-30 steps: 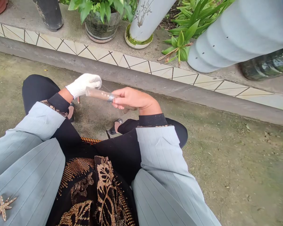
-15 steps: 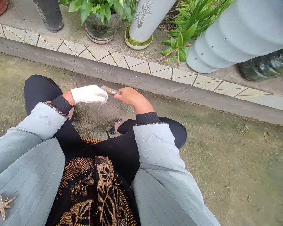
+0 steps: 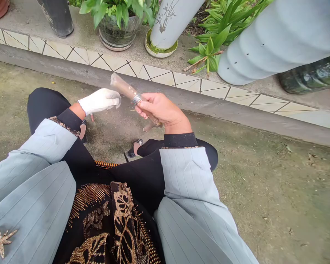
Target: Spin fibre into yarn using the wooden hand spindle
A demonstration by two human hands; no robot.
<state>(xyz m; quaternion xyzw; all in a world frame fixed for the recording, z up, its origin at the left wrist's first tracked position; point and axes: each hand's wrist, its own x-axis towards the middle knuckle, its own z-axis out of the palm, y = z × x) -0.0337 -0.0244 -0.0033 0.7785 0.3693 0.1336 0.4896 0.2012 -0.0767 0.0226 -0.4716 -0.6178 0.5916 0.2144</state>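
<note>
My right hand (image 3: 163, 110), bare, is closed round a short brown stick-like wooden tool (image 3: 123, 86). Silver wire or a metal band (image 3: 136, 98) wraps its middle, and its blunt upper end points up and left. A brown lower end (image 3: 152, 126), seemingly forked, sticks out below the palm. To the left is my left hand (image 3: 99, 100) in a white glove, its fingers curled together just under the tool's upper part and apart from it. Whether anything is pinched in those fingers I cannot make out.
Ahead runs a low concrete ledge with a tiled edge (image 3: 159, 79). On it stand a potted plant (image 3: 118, 33), a white pillar in a shallow dish (image 3: 166, 55), a dark post (image 3: 56, 18) and a large ribbed grey pot (image 3: 264, 47). My knees and shoes (image 3: 134, 148) border the concrete floor.
My right hand has come up and toward me, turning the tool so that its upper end is raised and its lower end shows. My left hand has shifted slightly left, off the tool's end.
</note>
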